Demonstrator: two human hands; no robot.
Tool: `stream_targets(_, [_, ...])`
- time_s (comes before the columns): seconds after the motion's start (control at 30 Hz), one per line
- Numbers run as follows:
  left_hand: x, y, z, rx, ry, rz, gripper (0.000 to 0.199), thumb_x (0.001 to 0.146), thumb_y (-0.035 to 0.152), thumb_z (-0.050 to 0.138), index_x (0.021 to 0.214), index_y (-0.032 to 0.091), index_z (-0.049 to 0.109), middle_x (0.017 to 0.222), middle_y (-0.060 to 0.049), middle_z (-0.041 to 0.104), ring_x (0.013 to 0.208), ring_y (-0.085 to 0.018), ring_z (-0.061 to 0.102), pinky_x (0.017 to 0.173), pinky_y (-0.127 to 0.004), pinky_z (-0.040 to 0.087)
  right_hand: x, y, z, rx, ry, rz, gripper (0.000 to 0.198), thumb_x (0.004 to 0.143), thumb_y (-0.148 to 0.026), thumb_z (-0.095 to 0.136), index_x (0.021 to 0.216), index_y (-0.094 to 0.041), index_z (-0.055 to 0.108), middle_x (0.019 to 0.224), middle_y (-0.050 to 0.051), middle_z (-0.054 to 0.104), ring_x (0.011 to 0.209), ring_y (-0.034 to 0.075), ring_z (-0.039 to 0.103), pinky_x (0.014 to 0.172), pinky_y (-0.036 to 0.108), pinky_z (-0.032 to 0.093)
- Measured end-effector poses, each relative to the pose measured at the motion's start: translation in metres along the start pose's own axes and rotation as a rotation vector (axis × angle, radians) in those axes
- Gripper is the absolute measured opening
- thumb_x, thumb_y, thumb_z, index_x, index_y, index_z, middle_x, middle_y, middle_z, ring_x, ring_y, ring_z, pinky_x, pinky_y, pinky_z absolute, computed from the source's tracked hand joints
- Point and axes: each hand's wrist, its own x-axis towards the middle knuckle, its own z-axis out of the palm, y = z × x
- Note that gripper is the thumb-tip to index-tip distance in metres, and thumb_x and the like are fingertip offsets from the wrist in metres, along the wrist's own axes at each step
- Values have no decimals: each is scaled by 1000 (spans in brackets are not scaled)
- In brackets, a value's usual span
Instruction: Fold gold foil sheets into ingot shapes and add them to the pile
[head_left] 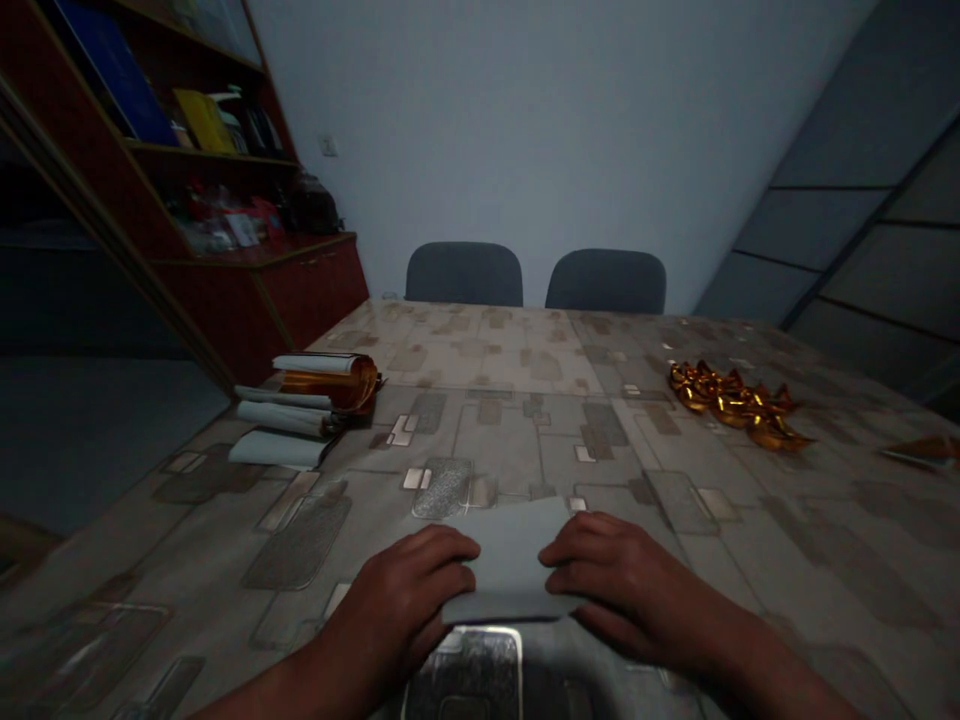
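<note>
A pale sheet of paper point(510, 560) lies between my two hands near the front edge of the table, its plain side up. My left hand point(420, 585) grips its left end, fingers on top and the thumb tucked below. At the right end, my right hand point(611, 570) pinches the paper the same way. The near edge of the sheet is slightly lifted, with a dark shadow under it. Both thumbs are mostly hidden.
On the left lies a stack of curled gold-and-white paper sheets point(292, 447). Shiny gold folded paper ingots point(731, 400) sit in a cluster at the right, with a gold paper piece point(926, 452) farther right. Two chairs point(463, 273) stand behind the patterned table point(495, 430); a cabinet point(315, 290) is back left.
</note>
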Motion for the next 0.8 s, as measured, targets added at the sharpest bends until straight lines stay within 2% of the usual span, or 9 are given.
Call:
stream_targets(0.1, [9,-1,0,-66,48,-36,16,87,9,50,88,19,62,106,-7,69,96,-21,66,81,-32,54,0,1,0,72,36,39,22,97,-20,51,102,-23,72,102,6,73,92,21,63,90,39,44])
stream_targets(0.23, [18,2,-1,-120,89,-132,12,90,17,58,79,19,62,93,-4,70,85,-19,66,74,-30,52,1,6,7,172,131,141,22,98,-24,51,93,-24,73,84,3,73,84,21,63,84,38,43])
stream_targets(0.37, [19,4,2,-135,87,-223,10,90,21,56,81,20,59,87,-3,70,79,-19,65,71,-31,51,8,11,15,222,237,294,23,96,-28,56,79,-21,69,71,2,67,73,20,61,72,34,42])
stream_targets(0.47, [17,2,6,-107,87,-328,7,88,23,57,82,21,55,84,-2,69,76,-19,66,67,-30,52,16,15,19,145,303,400,21,93,-27,60,75,-21,66,69,2,64,69,20,58,67,32,40])
stream_targets(0.53, [15,-2,9,-67,104,-357,9,88,25,59,96,22,57,92,-3,71,81,-21,68,69,-30,54,19,18,22,40,331,439,16,90,-26,64,75,-21,65,72,3,64,73,22,58,68,34,40])
stream_targets(0.6, [13,-6,10,-9,137,-321,32,89,27,59,120,22,53,111,-6,71,96,-23,69,78,-33,56,21,20,24,-66,337,469,12,84,-24,71,74,-21,64,75,4,64,77,24,58,71,36,39])
stream_targets(0.67, [14,-9,10,77,156,-240,41,92,23,55,132,21,48,131,-11,63,112,-25,65,88,-37,55,22,21,27,-129,334,506,14,81,-23,75,72,-20,63,75,4,64,77,25,57,71,36,38])
stream_targets(0.73, [16,-7,10,195,154,-150,34,94,18,51,127,21,54,141,-14,56,119,-28,61,92,-42,54,22,21,28,-146,330,525,16,80,-22,76,72,-20,62,74,4,64,76,25,57,70,36,37])
stream_targets(0.8, [21,1,11,312,148,-70,28,94,15,50,119,21,60,142,-14,56,119,-30,60,95,-50,50,21,21,29,-149,334,529,17,80,-23,76,71,-19,62,74,4,64,75,24,57,69,36,37])
